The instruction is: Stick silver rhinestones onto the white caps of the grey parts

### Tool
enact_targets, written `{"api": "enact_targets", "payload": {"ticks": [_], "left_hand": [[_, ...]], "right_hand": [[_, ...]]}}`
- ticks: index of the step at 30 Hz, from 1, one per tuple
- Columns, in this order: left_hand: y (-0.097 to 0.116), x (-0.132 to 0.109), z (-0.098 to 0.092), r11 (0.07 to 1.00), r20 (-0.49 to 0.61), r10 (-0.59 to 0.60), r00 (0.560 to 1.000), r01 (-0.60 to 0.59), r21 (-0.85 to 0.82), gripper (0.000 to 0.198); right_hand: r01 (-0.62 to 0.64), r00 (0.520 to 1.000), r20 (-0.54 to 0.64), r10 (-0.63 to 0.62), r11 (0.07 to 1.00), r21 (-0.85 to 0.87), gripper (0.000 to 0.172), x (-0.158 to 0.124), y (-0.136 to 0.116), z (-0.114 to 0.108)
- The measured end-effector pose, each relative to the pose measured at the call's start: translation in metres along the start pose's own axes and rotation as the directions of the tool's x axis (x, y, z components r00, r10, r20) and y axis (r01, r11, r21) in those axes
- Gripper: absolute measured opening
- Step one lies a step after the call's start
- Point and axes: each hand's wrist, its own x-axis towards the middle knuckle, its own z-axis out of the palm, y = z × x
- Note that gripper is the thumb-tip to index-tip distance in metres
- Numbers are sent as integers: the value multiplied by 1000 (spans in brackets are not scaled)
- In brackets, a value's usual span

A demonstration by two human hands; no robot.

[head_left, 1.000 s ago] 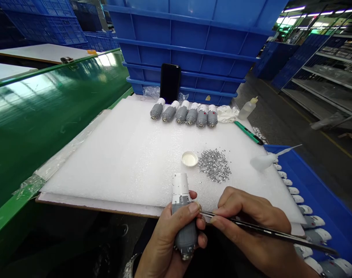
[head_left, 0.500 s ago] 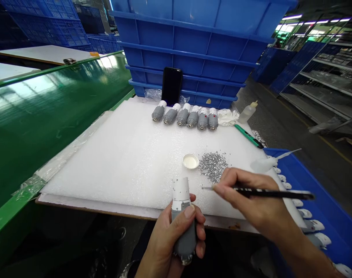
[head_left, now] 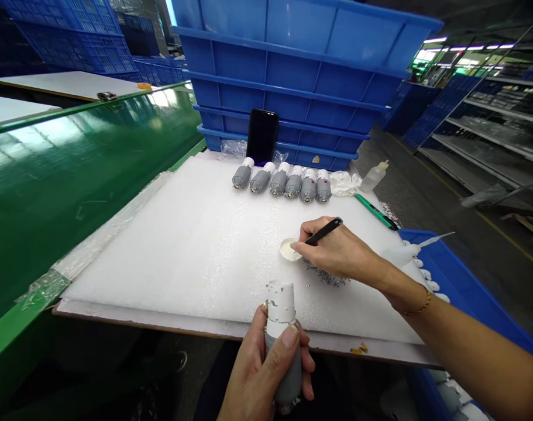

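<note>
My left hand (head_left: 270, 362) is wrapped round a grey and white cylindrical piece (head_left: 281, 307), its white end up and dotted with small bits. My right hand (head_left: 330, 248) pinches a black pen-like tool (head_left: 324, 231) over a small round dish (head_left: 288, 249) of whitish content. The tool's tip is hidden by the fingers. Partly under my right hand lies a pile of small silvery bits (head_left: 330, 277). Farther back, several similar grey and white pieces (head_left: 278, 182) lie in a row on the white foam sheet (head_left: 182, 234).
Stacked blue crates (head_left: 292, 88) rise behind the sheet, with a black phone (head_left: 262, 135) leaning there. At right are a green cutter (head_left: 375, 211), a squeeze bottle (head_left: 374, 175), crumpled white tissue (head_left: 345, 183) and a blue bin (head_left: 481, 292). A green barrier (head_left: 95, 169) runs along the left.
My right hand has moved left and away from me to the dish, and the tool has swung more upright. The piece in my left hand has shifted slightly right and down.
</note>
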Motion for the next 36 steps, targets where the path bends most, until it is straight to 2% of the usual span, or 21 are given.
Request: {"api": "enact_targets", "payload": {"ticks": [5,10,12,17,21,24,27,30,36], "left_hand": [[1,-4,-1,997,-32,-7,999,5,-76,45],[6,-8,1,983,-88,12,996,-27,-180,41],[8,-9,0,972,-58,-12,998,-2,-236,43],[10,-9,-4,906,104,-126,987,157,-392,47],[7,-6,-5,852,183,-141,973,214,-478,44],[2,-5,-4,859,172,-140,975,206,-468,41],[-1,-5,-1,909,129,-123,984,164,-384,40],[-1,-5,2,933,109,-115,987,145,-331,41],[0,-6,9,945,54,-106,993,118,-306,39]], "right_hand": [[8,1000,8,-8,1000,-17,28,2,-4,2],[36,999,-24,-35,999,30,28,-6,-9,-8],[58,995,-89,-50,995,83,29,-11,-9,-11],[74,977,-208,-42,987,146,30,-30,-4,-11],[84,969,-248,5,934,347,34,-59,-8,-9],[58,976,-215,46,888,455,34,-80,-12,-3],[85,970,-240,46,858,506,33,-92,-13,6],[109,961,-273,52,833,542,33,-94,-14,13],[112,963,-263,66,786,608,30,-92,-15,16]]}}
